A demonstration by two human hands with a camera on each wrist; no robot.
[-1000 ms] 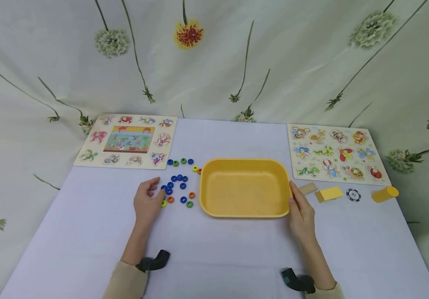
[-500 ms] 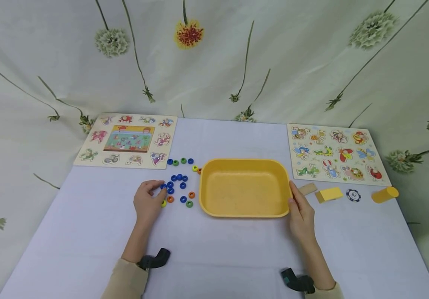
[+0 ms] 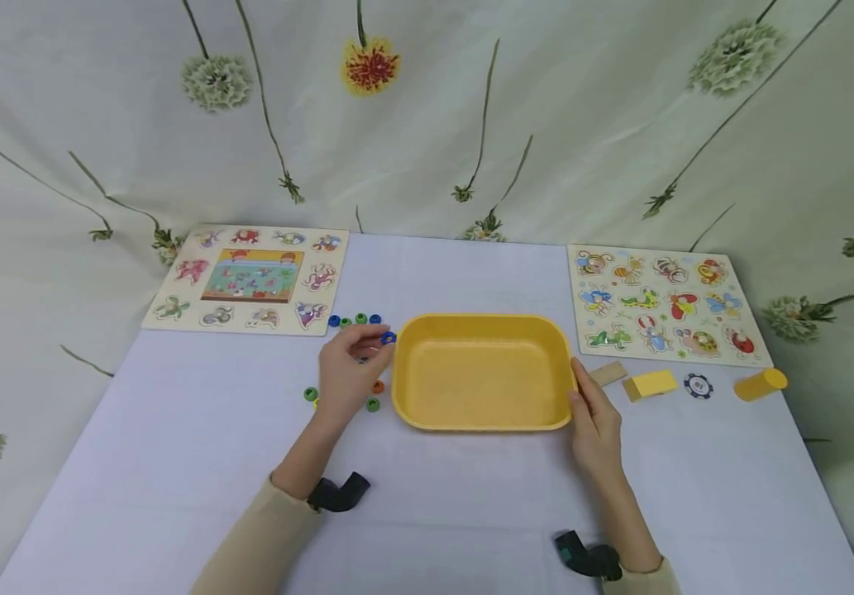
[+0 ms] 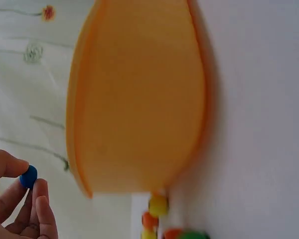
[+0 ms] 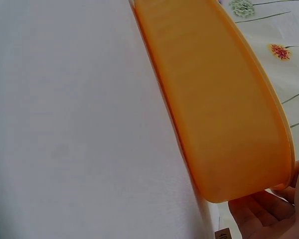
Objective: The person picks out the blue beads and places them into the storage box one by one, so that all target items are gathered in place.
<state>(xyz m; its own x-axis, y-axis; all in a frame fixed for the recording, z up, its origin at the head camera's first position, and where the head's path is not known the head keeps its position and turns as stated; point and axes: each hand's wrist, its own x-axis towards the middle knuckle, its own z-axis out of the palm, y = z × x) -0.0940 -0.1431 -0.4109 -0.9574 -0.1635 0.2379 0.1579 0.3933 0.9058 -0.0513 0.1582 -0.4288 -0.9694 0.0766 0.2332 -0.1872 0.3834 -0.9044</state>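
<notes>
In the head view my left hand [image 3: 346,376] is beside the left end of a shallow yellow tray [image 3: 482,376]. Thumb and fingertip pinch a blue bead [image 3: 388,338], level with the tray's left rim; the left wrist view shows this blue bead [image 4: 28,177] held up between them. At the opposite end, my right hand [image 3: 596,426] grips the tray by its right rim. From the right wrist, its fingers [image 5: 261,211] are seen below the tray's edge. Loose beads, such as a green bead [image 3: 373,405] and an orange bead [image 3: 378,387], lie around the left hand, which hides several others.
Puzzle boards stand at the back: a sea-animal board [image 3: 248,281] left, an insect board [image 3: 657,306] right. Right of the tray lie a thin wooden block [image 3: 608,373], a yellow block [image 3: 650,385], a black-and-white chip [image 3: 698,386] and a yellow cylinder [image 3: 760,384].
My left hand has picked a blue bead from the cluster and carried it right and away from me to the tray's left rim. The right hand still holds the tray.
</notes>
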